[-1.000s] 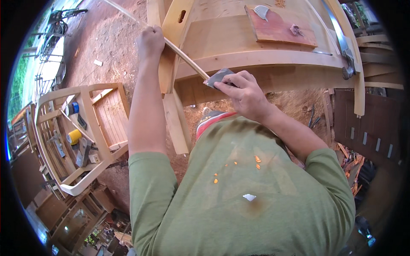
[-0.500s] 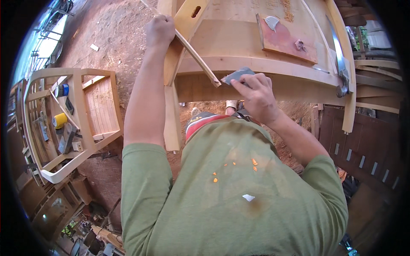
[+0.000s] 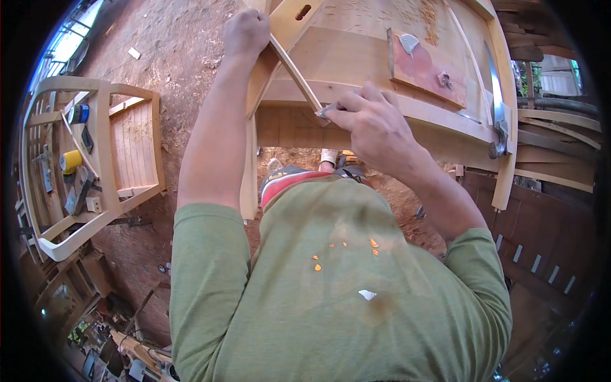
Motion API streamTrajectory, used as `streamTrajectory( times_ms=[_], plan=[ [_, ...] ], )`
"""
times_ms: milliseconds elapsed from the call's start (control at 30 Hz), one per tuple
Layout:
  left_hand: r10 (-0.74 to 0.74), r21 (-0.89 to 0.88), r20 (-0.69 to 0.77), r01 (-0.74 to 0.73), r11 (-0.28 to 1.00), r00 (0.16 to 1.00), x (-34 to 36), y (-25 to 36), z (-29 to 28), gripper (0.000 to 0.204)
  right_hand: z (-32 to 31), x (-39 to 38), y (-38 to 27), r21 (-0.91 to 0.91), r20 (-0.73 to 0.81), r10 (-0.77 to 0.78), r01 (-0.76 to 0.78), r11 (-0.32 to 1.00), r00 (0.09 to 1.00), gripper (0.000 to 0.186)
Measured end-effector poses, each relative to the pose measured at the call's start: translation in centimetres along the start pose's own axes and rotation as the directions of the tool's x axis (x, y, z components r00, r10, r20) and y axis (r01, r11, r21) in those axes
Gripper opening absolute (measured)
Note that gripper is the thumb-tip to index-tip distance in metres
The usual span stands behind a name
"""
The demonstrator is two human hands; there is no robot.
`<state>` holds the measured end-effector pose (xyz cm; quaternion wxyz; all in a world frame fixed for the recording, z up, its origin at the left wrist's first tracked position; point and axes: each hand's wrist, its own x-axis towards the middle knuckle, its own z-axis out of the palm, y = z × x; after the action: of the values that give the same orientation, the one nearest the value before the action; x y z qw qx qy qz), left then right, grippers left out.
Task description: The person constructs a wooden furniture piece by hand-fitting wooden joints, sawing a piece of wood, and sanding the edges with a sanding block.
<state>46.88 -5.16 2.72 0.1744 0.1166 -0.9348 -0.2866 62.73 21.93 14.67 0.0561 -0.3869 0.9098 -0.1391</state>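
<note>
My left hand (image 3: pixel 247 33) is closed around a thin wooden strip (image 3: pixel 294 70), which slants down toward me across the wooden frame. The lower end of the strip meets a small grey flat piece (image 3: pixel 326 111) pinched in my right hand (image 3: pixel 375 121). Most of that piece is hidden by my fingers; whether it is sandpaper or a scraper I cannot tell. Beyond my right hand, a reddish-stained board (image 3: pixel 425 70) lies on the wooden panel, carrying a pale fan-shaped piece (image 3: pixel 408 42) and a dark lump (image 3: pixel 443 79).
A handsaw (image 3: pixel 498 95) lies along the panel's right side, beside a thin light strip (image 3: pixel 468 51). To my left, a wooden frame (image 3: pixel 105 146) carries a yellow roll (image 3: pixel 70 161), a blue roll (image 3: pixel 79 114) and tools. Curved wooden pieces (image 3: pixel 554 137) are stacked at far right.
My right hand has moved up and left, bringing the grey piece onto the strip's end and covering most of it. My left hand keeps its hold. The whole view has shifted slightly.
</note>
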Motion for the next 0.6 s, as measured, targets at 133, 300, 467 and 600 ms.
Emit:
streamTrajectory(
  times_ms=[133, 300, 467, 600],
  plan=[
    [0.055, 0.006, -0.056, -0.055, 0.998, 0.997, 0.6, -0.7, 1.2, 0.040, 0.1, -1.1, 0.0, -0.056, -0.005, -0.066, 0.066, 0.996, 0.998, 0.040],
    [0.028, -0.008, -0.043, -0.028, 1.000, 0.999, 0.3, -0.5, 0.8, 0.040, 0.9, -2.9, -0.4, -0.105, 0.014, -0.080, 0.081, 0.991, 0.997, 0.058],
    [-0.008, -0.022, 0.032, 0.009, 1.000, 0.999, -0.1, 0.4, -0.5, 0.041, 1.0, -3.8, -0.3, -0.048, -0.003, -0.037, 0.037, 0.998, 0.999, 0.057],
    [0.001, -0.023, 0.026, -0.001, 1.000, 1.000, -0.2, 0.6, -0.9, 0.041, 0.9, -3.1, 1.4, 0.185, -0.067, 0.026, -0.013, 0.983, 0.997, 0.042]
  ],
)
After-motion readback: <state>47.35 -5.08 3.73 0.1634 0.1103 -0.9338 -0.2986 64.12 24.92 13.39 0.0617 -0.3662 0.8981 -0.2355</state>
